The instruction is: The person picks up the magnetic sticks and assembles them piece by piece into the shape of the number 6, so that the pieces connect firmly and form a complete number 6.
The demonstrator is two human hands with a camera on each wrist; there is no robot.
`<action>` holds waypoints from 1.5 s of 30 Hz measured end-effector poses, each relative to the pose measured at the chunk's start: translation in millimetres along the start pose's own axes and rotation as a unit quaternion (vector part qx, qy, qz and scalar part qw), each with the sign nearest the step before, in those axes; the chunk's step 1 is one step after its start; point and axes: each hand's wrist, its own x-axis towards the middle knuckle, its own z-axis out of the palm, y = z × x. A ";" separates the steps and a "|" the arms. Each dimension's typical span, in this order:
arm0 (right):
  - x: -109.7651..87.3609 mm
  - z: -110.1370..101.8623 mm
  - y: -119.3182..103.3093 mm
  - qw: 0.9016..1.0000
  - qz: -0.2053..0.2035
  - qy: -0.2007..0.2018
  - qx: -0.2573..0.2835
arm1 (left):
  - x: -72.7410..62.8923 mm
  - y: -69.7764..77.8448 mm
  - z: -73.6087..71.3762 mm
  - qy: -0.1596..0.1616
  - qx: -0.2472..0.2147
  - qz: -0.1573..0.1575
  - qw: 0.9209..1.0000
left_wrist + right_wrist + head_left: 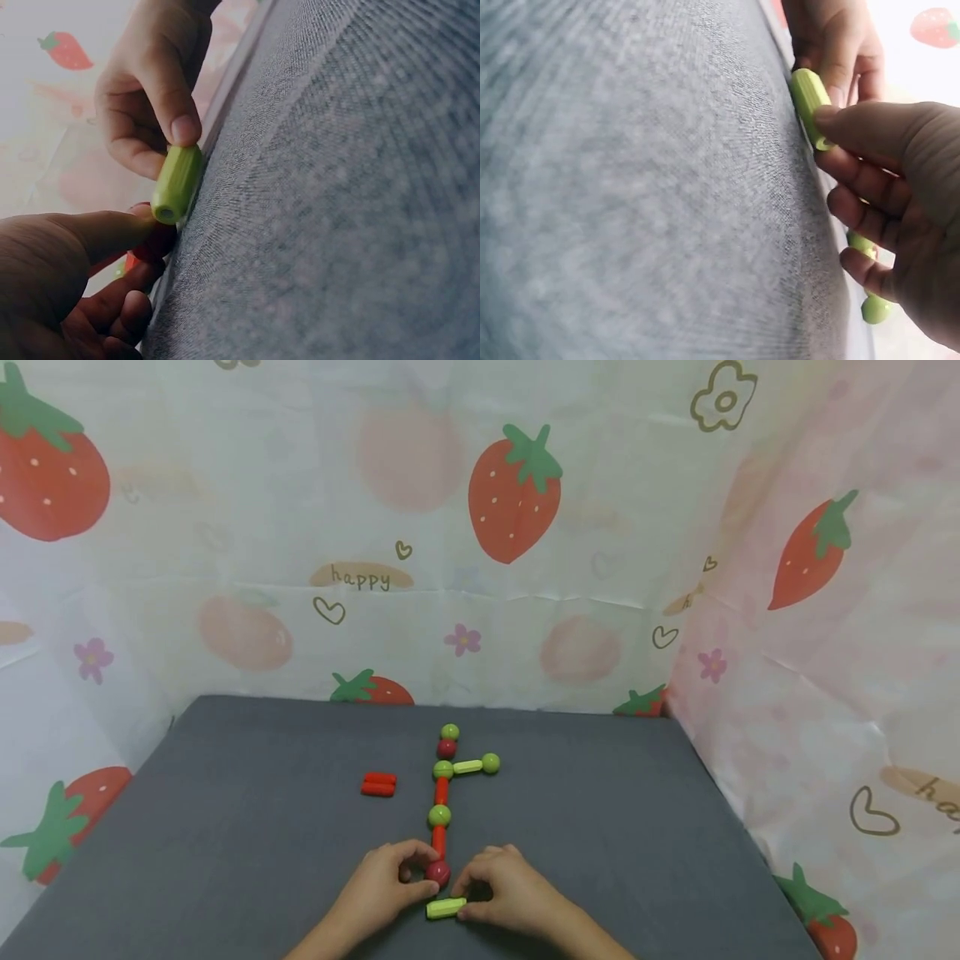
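My left hand (382, 881) pinches the dark red ball (438, 872) at the near end of a chain of balls and rods. Just in front of that ball lies a yellow-green ribbed rod (446, 907), its right end pinched between the thumb and fingers of my right hand (513, 889). A hole shows in the rod's free end (166, 213) in the left wrist view. From the red ball, a red rod (438, 842) leads to a green ball (439, 816), then another red rod (442, 791) to a second green ball (443, 769).
Two loose red rods (378, 784) lie side by side left of the chain. A yellow-green rod (468, 767) with a green ball (491, 763) branches right; a red ball (447, 748) and green ball (450, 732) top the chain. A strawberry-print curtain (480, 635) borders the grey table (615, 827).
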 end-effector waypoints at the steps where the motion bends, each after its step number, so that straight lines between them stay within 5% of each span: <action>1: -0.4 -0.9 1.3 1.000 -0.003 -0.001 0.010 | 0.3 -0.2 0.4 0.000 0.002 -0.003 1.000; 10: -3.2 -27.1 8.9 0.996 -0.018 0.010 0.084 | 0.8 -0.7 1.8 0.002 0.014 -0.012 1.000; 22: 22.6 -58.4 31.6 0.990 0.055 0.107 0.074 | -1.4 -1.1 0.2 0.006 0.024 -0.016 1.000; 32: 38.8 -58.4 45.8 0.987 0.074 0.133 0.059 | -0.5 1.0 1.6 0.010 0.026 -0.011 1.000; 45: 47.3 -40.3 64.5 0.988 0.098 0.117 0.014 | -1.8 -2.6 2.3 0.018 0.033 0.008 0.999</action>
